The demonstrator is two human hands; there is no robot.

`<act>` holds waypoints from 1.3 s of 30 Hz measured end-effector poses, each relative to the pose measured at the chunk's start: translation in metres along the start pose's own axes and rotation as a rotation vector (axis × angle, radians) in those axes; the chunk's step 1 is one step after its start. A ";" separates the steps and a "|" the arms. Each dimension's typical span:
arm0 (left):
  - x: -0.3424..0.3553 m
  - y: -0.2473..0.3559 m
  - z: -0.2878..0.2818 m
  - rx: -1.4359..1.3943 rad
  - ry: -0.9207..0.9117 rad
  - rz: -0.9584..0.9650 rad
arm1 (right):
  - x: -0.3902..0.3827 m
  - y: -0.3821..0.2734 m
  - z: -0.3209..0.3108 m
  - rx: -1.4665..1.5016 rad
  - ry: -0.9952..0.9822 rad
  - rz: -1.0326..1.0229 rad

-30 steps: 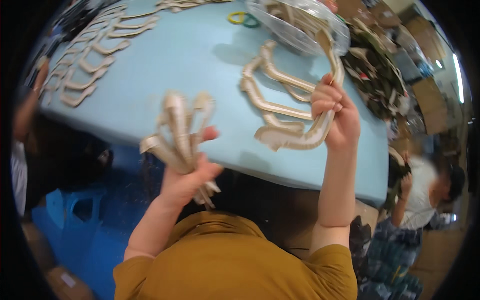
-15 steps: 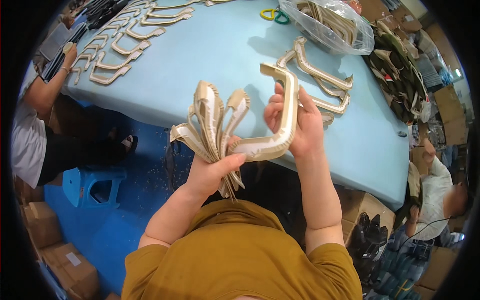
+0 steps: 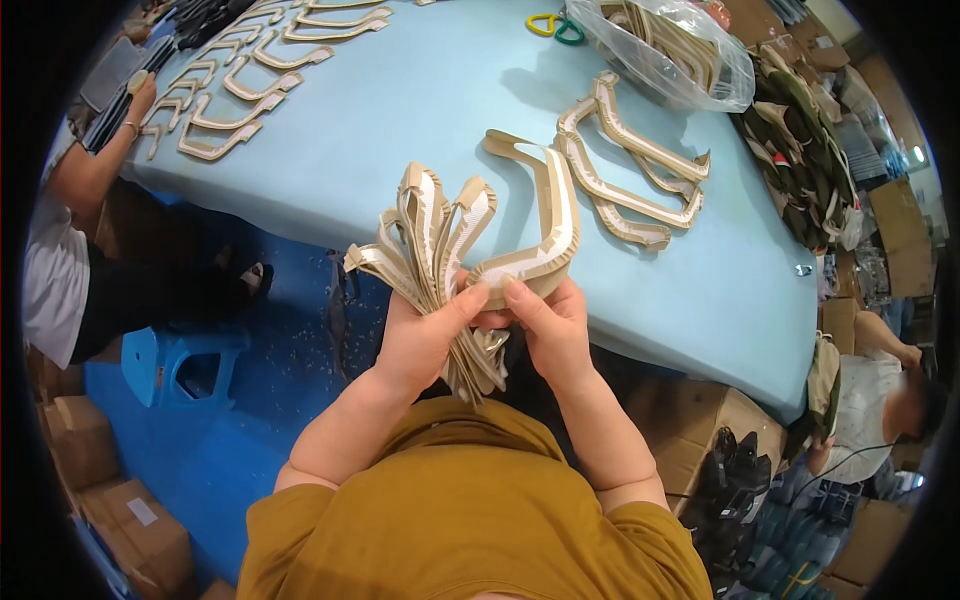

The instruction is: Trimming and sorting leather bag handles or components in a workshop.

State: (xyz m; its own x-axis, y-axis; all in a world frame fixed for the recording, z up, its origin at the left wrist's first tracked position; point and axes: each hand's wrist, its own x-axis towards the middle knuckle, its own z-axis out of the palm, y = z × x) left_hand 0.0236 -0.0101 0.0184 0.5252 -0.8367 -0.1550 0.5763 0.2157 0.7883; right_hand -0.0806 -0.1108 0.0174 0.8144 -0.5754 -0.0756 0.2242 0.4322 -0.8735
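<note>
Left hand (image 3: 420, 335): closed round a bundle of curved strips (image 3: 425, 240), thumb across the stack, far ends fanned, tails hanging below the fist. Right hand (image 3: 555, 335): pinching the near end of a single bent strip (image 3: 560, 220), thumb on top, fingers underneath. The thumbs almost meet at that end; the left thumb tip lies right beside it, whether touching I cannot tell.

Handling, my judgement: keep the left grip snug but not crushing, since the ribbed edges look easy to crease. Support the single strip near its end, as here, and let the bend stand free. Line its end up with the bundle's before any pressure, same face up. The fan is uneven; a slack grip could let strips slide out below.

Beyond the hands: the single strip's bend rises over the near edge of the pale blue table (image 3: 440, 110). To its right, loose strips (image 3: 650, 148) lie overlapping. Farther off, a clear plastic bag (image 3: 740, 88) holds more, with a yellow-and-green looped item (image 3: 556, 27) beside it. Far left, strips in rows (image 3: 215, 153), near a co-worker's hand (image 3: 143, 90).
</note>
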 end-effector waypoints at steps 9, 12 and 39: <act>0.006 0.004 0.003 -0.097 0.051 -0.116 | 0.008 0.002 -0.001 -0.040 -0.001 -0.095; 0.007 -0.004 0.003 0.027 0.045 0.036 | 0.005 0.003 0.003 -0.091 -0.018 -0.100; 0.011 0.006 0.001 0.116 0.206 -0.050 | 0.001 -0.013 -0.015 -1.261 0.200 -0.711</act>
State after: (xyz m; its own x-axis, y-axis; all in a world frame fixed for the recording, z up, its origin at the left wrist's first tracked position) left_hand 0.0324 -0.0187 0.0216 0.6212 -0.7221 -0.3044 0.5350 0.1071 0.8380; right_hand -0.0911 -0.1272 0.0216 0.6243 -0.5338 0.5704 -0.1546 -0.8001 -0.5797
